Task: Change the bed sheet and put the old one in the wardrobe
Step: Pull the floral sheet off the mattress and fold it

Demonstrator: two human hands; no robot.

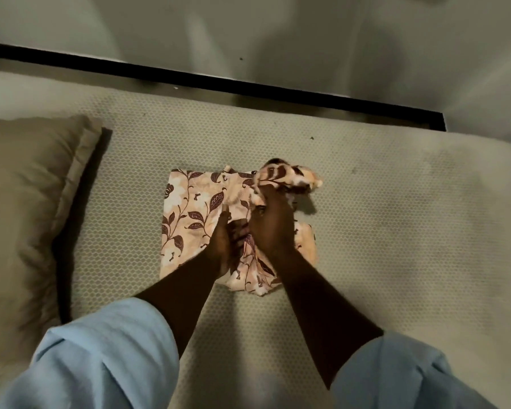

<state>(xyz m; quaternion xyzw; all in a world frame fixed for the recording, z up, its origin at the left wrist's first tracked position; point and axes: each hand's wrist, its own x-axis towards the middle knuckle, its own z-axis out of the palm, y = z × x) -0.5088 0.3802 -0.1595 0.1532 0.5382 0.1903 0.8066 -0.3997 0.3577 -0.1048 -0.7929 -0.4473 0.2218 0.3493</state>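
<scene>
Bare mattress (396, 231) is seen, with the folded sheet (186, 219) lying at its middle. A bunched corner is held raised in the curled fingers of the right hand (270, 228). The left hand (223, 246) is laid on the fold, its grip unclear. The layer is best peeled slowly while the fold is pinned. Room lies open rightward, and the pillow (27, 202) sits well left.

The bed's bare mattress (366, 231), pale with a fine honeycomb pattern, fills most of the view. A tan pillow (27, 187) lies flat on its left end. Near the middle rests a folded floral sheet (186, 214) (peach, with brown leaves and white blooms), its right part bunched and lifted off the mattress.
</scene>
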